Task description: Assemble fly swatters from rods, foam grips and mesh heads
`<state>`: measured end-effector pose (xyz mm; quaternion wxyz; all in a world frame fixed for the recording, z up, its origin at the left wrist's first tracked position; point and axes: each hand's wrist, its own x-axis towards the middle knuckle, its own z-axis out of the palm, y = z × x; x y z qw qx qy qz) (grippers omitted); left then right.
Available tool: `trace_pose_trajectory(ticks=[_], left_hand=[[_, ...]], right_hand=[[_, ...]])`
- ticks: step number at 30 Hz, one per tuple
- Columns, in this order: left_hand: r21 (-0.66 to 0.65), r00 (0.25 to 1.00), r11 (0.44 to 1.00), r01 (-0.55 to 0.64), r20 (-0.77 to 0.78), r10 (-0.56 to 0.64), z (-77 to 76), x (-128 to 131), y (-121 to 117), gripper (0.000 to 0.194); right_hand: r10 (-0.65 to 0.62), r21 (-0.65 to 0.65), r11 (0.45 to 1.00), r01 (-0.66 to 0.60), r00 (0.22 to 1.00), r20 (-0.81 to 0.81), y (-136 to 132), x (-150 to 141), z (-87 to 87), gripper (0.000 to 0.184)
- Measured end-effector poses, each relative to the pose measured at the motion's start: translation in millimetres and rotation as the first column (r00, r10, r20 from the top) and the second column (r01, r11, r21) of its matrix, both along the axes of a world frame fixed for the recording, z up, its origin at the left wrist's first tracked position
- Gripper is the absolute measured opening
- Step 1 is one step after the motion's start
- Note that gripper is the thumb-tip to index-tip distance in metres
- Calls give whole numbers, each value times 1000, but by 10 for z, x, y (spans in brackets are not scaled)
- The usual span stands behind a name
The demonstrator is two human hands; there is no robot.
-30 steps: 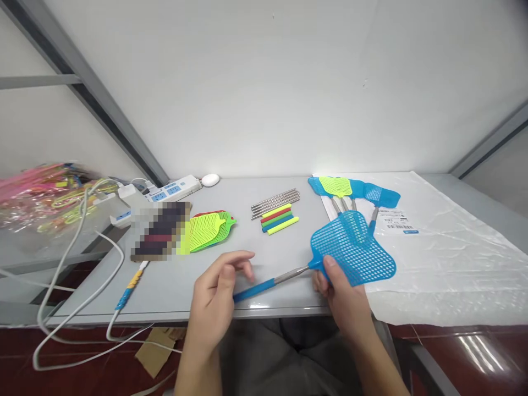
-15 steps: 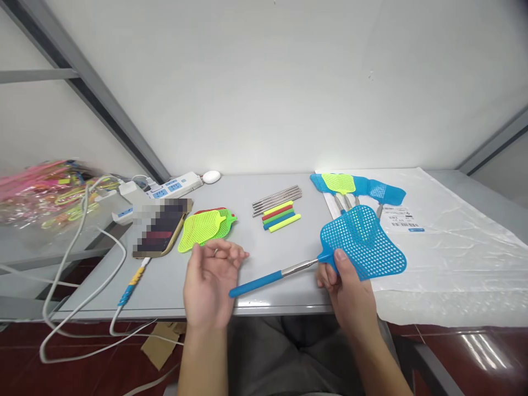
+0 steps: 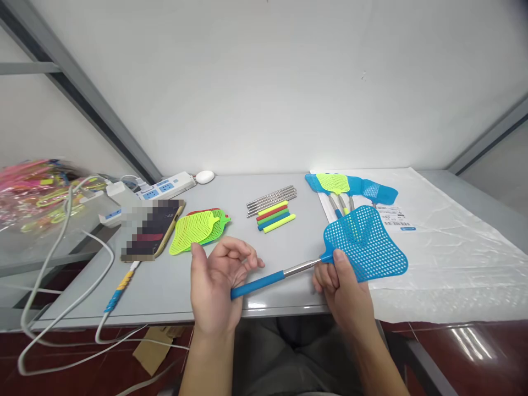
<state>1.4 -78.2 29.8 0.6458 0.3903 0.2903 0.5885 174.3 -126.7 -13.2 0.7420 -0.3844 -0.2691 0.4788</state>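
A blue fly swatter point(image 3: 367, 245) with a metal shaft and blue grip is pinched in my right hand point(image 3: 346, 280), thumb on the neck just below the perforated head. The end of its grip meets the palm of my left hand point(image 3: 220, 286), which is open with the fingers loosely curled above the handle. Beyond my left hand lie loose swatter heads, a yellow one point(image 3: 192, 232) on top of green and red ones. Metal rods point(image 3: 272, 199) and several coloured handle sleeves point(image 3: 277, 217) rest side by side in the middle of the table.
Swatters with handles, blue point(image 3: 379, 191) and yellow point(image 3: 333, 182), lie on a white plastic bag point(image 3: 429, 247) at the right. At the left are a phone point(image 3: 159, 228), a power strip point(image 3: 167, 188), white cables point(image 3: 109, 258) and bagged colourful items point(image 3: 37, 192). A wall stands behind the table point(image 3: 181, 291).
My left hand has shifted slightly right against the grip end, its fingers curling more over the handle. My right hand keeps its hold on the swatter. The view has turned slightly.
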Motion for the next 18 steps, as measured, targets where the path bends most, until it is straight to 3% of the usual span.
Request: trace_pose_trajectory(ticks=[4, 7, 9, 12, 14, 16, 18], left_hand=[[40, 996, 999, -18, -84, 21, 43, 25, 23, 53], [100, 945, 994, 38, -326, -4, 95, 51, 21, 36], [184, 820, 977, 104, -572, 20, 140, 87, 9, 30], [341, 467, 889, 307, -868, 171, 234, 190, -9, 24], [390, 255, 791, 472, -919, 302, 318, 284, -20, 27], [407, 158, 700, 587, -906, 393, 413, 378, -39, 34], [419, 158, 609, 673, -886, 436, 506, 453, -79, 39]], right_hand=[[-34, -27, 999, 34, 999, -29, 5, -6, -1, 47], [-143, -65, 989, 137, 984, -104, 20, -13, 18, 47], [-214, -90, 975, 203, 967, -138, 15, -13, 49, 47], [-240, -74, 970, 232, 964, -119, -48, 7, 130, 48], [-243, -53, 970, 238, 966, -92, -128, 41, 214, 48], [-271, -38, 963, 269, 961, -64, -230, 99, 319, 47], [-279, -5, 960, 279, 960, 4, -348, 181, 435, 45]])
